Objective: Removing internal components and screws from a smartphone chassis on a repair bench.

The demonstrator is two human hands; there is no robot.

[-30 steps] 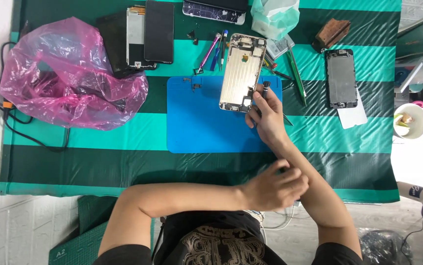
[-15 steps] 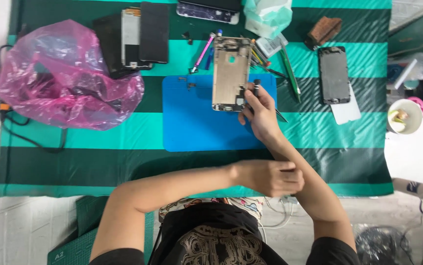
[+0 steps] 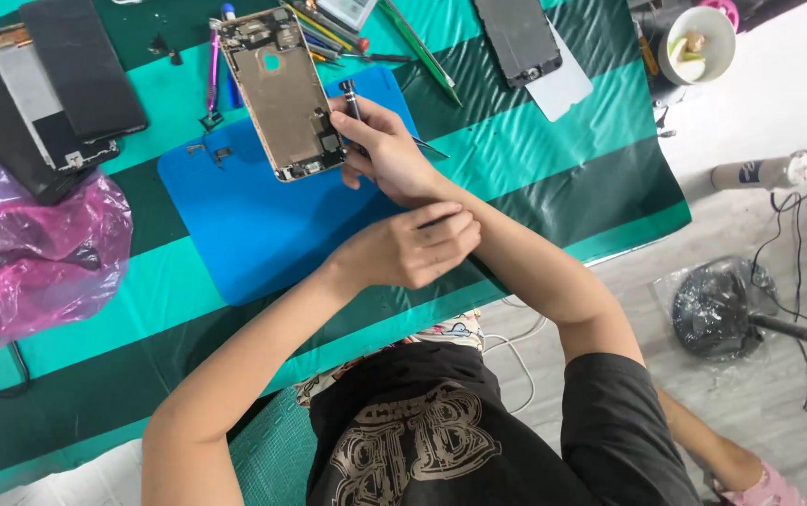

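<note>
An opened gold phone housing (image 3: 280, 92) lies on a blue work mat (image 3: 254, 215). My right hand (image 3: 380, 145) grips a dark screwdriver (image 3: 351, 96), its tip at the housing's lower right corner. My left hand (image 3: 413, 248) reaches across and rests with fingers curled on my right forearm, holding nothing that I can see. Small loose parts (image 3: 209, 150) lie on the mat left of the housing.
A pink plastic bag (image 3: 29, 253) sits at the left, dark phone screens (image 3: 75, 75) above it. More tools (image 3: 328, 33), another dark phone (image 3: 516, 37) and a white cup (image 3: 699, 42) lie at the top. A green striped cloth (image 3: 563, 178) covers the floor.
The view has shifted and tilted, so the mat and phone now sit upper left. My left hand has moved up from my lap onto my right forearm. The right hand stays at the housing.
</note>
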